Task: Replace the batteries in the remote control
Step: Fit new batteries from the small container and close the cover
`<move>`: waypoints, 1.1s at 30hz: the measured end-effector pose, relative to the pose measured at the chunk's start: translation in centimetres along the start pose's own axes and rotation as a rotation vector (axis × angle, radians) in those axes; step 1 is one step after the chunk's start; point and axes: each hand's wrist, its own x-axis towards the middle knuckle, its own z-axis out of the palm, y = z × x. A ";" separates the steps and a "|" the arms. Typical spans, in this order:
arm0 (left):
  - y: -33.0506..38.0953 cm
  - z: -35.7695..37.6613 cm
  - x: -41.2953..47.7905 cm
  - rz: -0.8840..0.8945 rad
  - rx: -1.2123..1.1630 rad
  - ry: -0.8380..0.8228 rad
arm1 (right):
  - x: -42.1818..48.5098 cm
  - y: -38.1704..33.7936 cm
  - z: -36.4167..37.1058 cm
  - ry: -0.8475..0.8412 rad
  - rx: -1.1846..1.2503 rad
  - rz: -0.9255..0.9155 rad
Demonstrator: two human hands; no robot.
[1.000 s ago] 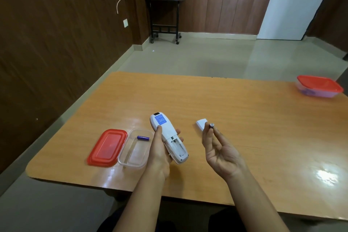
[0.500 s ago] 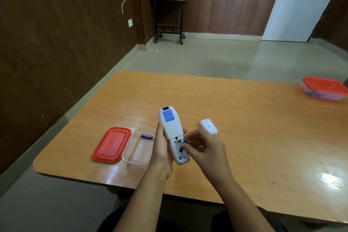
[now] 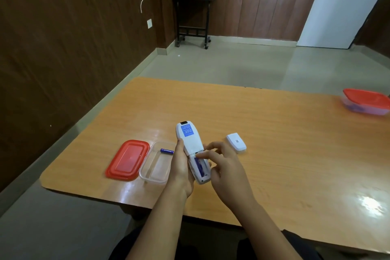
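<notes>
The remote point(image 3: 191, 145) is up off the table point(image 3: 274, 143), back side facing us, blue label near the top and the battery bay open at the near end. One blue battery point(image 3: 198, 167) is lying in that bay. The left hand point(image 3: 181, 172) is wrapped round the remote's lower half, thumb running up its left edge, gripping it firm. The right hand point(image 3: 226, 170) comes in from the other side, fingers loosely spread, one fingertip resting at the top end of the seated battery; it grasps nothing (looks like a press to settle the cell, though that's my read).

So where are we? Cover off, one cell in. The white cover point(image 3: 236, 142) lies on the table just beyond the right hand. To the left, a clear tub point(image 3: 155, 175) sits open with a second blue battery point(image 3: 166, 151) at its far end, and the red lid point(image 3: 127, 159) lies right beside it. Left to do, by my judgement: fetch that second battery, seat it, then snap the cover on. Far right, a closed red-lidded box point(image 3: 366, 101) stands well apart.
</notes>
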 end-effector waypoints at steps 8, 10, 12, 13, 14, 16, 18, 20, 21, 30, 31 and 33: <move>0.9 -0.8 0.5 -0.010 0.025 0.063 | -1.2 0.1 1.4 -0.099 -0.324 -0.062; 1.1 -1.2 0.4 -0.017 0.008 0.065 | -1.2 0.1 1.7 -0.120 -0.260 -0.063; 1.5 -1.7 0.4 0.036 -0.004 0.072 | -1.0 0.2 1.5 -0.104 -0.138 -0.047; 1.8 -2.1 0.5 0.087 -0.013 0.097 | -1.0 0.3 1.3 -0.081 -0.085 -0.025; 2.3 -2.6 0.7 0.139 -0.033 0.148 | -0.9 0.4 1.0 -0.057 -0.024 0.011; 3.3 -4.0 1.0 0.215 -0.116 0.280 | -0.7 0.9 0.6 -0.034 0.091 0.102; 4.4 -5.5 1.1 0.273 -0.181 0.410 | 0.0 1.2 1.0 -0.065 0.083 0.159; 5.0 -6.6 0.9 0.329 -0.251 0.494 | 1.4 1.0 2.4 -0.111 0.002 0.161; 5.2 -6.9 0.7 0.351 -0.279 0.528 | 2.3 0.5 3.3 -0.130 -0.043 0.144; 5.7 -6.8 0.0 0.263 -0.354 0.566 | 8.8 -2.5 11.1 -0.337 -0.451 -0.046; 5.7 -6.9 0.1 0.258 -0.348 0.565 | 8.8 -2.5 11.3 -0.333 -0.464 -0.053; 5.7 -6.8 0.0 0.251 -0.337 0.564 | 8.7 -2.3 11.7 -0.285 -0.448 -0.060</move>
